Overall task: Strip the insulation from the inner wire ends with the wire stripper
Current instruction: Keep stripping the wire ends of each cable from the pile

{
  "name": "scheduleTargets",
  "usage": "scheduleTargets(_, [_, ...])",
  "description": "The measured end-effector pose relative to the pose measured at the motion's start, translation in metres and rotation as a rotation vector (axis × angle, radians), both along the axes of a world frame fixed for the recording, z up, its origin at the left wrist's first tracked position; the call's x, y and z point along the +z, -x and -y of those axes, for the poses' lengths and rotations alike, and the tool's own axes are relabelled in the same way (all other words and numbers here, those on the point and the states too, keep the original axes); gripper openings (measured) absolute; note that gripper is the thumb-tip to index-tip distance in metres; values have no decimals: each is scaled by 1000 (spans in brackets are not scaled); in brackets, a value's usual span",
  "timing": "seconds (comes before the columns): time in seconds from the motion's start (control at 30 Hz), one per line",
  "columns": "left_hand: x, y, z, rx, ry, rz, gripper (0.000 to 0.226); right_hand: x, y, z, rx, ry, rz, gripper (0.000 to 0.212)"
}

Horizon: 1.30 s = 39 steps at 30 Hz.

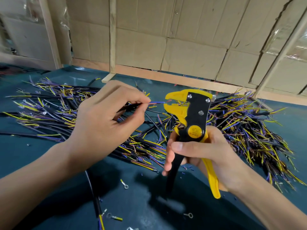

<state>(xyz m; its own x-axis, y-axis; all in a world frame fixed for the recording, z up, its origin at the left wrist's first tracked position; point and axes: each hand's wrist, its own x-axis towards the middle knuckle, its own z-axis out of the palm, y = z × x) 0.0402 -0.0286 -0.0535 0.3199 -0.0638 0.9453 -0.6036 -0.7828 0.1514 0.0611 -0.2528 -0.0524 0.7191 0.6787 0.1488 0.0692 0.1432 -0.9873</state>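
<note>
Bench: dark teal matte work surface, strewn with small blue offcuts.
Cable heaps: loose piles of black-sheathed cables with fanned yellow, blue and brown inner wires, some showing bare copper.
Stripper: yellow-and-black plastic-and-steel wire stripper, held upright, its jaws parted; your right hand is wrapped round both handles, not yet squeezed.
Cable in hand: your left hand pinches a black cable at thumb and forefinger.
Wire end: thin blue insulated inner wire, tip just at the jaw mouth.
Advice: feed it straight and level, keep the other cores clear, then squeeze in one steady pull.
Terminal: small silver ring terminal, near the bench's front edge.
</note>
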Motion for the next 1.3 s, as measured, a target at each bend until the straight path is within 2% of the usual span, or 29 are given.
scheduleTargets(0.23, [2,5,6,-27,-33,-33,7,0,3,0,5,66,43,13])
scheduleTargets(0.37, [3,6,7,-53,-63,-72,6,-1,8,-6,-159,123,-4,32])
scheduleTargets(0.43, [1,8,7,-54,-9,-139,11,-2,9,-8,-248,106,-48,36])
scheduleTargets(0.5, [-1,8,6,-100,83,-216,19,-6,10,-12,-215,29,-115,33])
scheduleTargets(0.57, [-4,8,7,-250,237,-288,26,-9,11,-18,-162,-193,-130,21])
scheduleTargets(0.63, [-1,3,10,-401,460,-390,29,-11,8,-24,-307,-374,-24,14])
scheduleTargets(0.73, [6,-5,16,-805,1042,-610,33,-7,1,-23,-485,-348,96,13])
scheduleTargets(0.8, [7,-8,20,-1002,1279,-683,35,-4,-2,-20,-445,-220,53,8])
scheduleTargets(0.87, [7,-6,23,-1054,1308,-687,40,-6,-1,-20,-360,-91,3,11])
scheduleTargets(0.93, [7,-5,27,-1080,1302,-658,44,-9,2,-22,-263,-45,-35,10])
scheduleTargets(1.03, [7,-5,28,-1078,1339,-633,40,-9,6,-23,-173,-68,-98,11])
scheduleTargets(1.13, [8,-8,25,-1054,1366,-602,21,-5,6,-23,-75,-149,-204,11])
scheduleTargets(1.3, [5,-9,22,-1045,1280,-573,19,1,5,-19,25,-215,-328,14])
